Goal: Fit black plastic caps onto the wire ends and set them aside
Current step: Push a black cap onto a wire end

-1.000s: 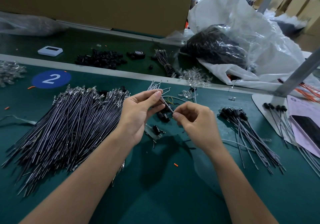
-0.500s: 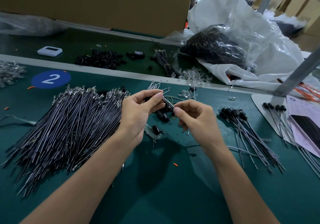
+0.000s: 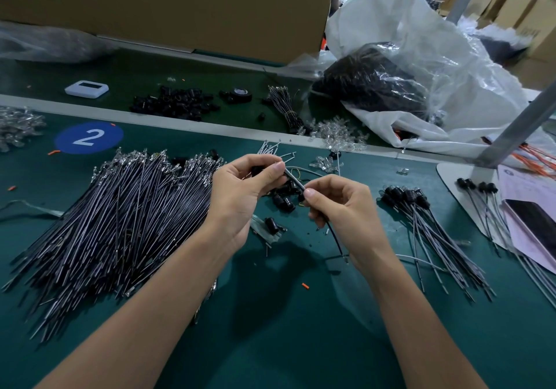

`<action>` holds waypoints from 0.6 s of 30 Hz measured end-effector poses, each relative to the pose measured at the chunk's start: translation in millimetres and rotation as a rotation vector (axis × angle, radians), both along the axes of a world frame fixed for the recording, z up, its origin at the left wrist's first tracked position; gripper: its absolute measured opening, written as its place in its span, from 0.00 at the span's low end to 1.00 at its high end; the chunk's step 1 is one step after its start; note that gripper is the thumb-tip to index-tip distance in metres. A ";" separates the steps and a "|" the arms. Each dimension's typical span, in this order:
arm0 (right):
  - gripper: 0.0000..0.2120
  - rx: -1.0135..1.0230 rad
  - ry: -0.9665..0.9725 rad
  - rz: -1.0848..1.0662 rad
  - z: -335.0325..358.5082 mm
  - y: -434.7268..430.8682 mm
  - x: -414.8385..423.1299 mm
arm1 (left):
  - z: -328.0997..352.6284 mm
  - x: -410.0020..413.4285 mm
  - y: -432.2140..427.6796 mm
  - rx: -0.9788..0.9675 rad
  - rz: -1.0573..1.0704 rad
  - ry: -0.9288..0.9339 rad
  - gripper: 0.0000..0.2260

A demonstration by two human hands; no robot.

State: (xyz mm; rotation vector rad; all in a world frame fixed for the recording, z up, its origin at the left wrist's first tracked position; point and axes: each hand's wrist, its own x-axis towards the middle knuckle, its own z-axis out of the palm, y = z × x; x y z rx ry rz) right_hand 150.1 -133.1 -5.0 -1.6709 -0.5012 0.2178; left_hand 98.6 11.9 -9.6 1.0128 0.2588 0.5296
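Nearest the camera, both forearms reach out over the green mat (image 3: 270,343), and a small orange scrap (image 3: 305,285) lies between the wrists. The right hand (image 3: 346,214) has its fingers curled, with thumb and forefinger pinching a thin wire (image 3: 293,178). The wire's tail drops out under the palm and curves toward the wrist. The left hand (image 3: 240,196), also curled, pinches the upper end of the same wire at its fingertips. Something dark sits inside its fingers, and I cannot tell whether it is a cap.

A few loose black caps (image 3: 282,200) lie on the mat just under and between the two hands. A big fan of uncapped wires (image 3: 120,214) spreads out left of the left hand. A smaller bundle of capped wires (image 3: 421,217) lies right of the right hand.

Beyond the hands is a scatter of clear parts (image 3: 337,134), with a blue disc marked 2 (image 3: 88,137) further left. Past the pale strip lie a heap of black caps (image 3: 174,105), a tape roll (image 3: 239,95) and a white device (image 3: 86,89). A plastic bag (image 3: 436,66) of dark pieces sits far beyond the right hand, and a cardboard box (image 3: 180,6) stands at the back.
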 end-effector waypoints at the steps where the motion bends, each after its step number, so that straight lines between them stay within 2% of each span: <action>1: 0.07 -0.007 -0.013 -0.006 -0.2 0.1 -0.2 | -0.3 0.0 0.3 0.007 0.002 0.000 0.07; 6: 0.09 -0.082 -0.177 -0.136 -1.7 -3.2 6.2 | -3.3 0.8 1.9 0.116 -0.010 0.047 0.06; 11: 0.08 -0.091 -0.231 -0.183 -2.1 -9.5 13.3 | -3.6 2.2 3.3 0.270 -0.047 0.070 0.12; 18: 0.09 -0.124 -0.279 -0.171 -1.1 -13.4 15.6 | -5.1 2.8 6.2 0.259 -0.142 0.053 0.09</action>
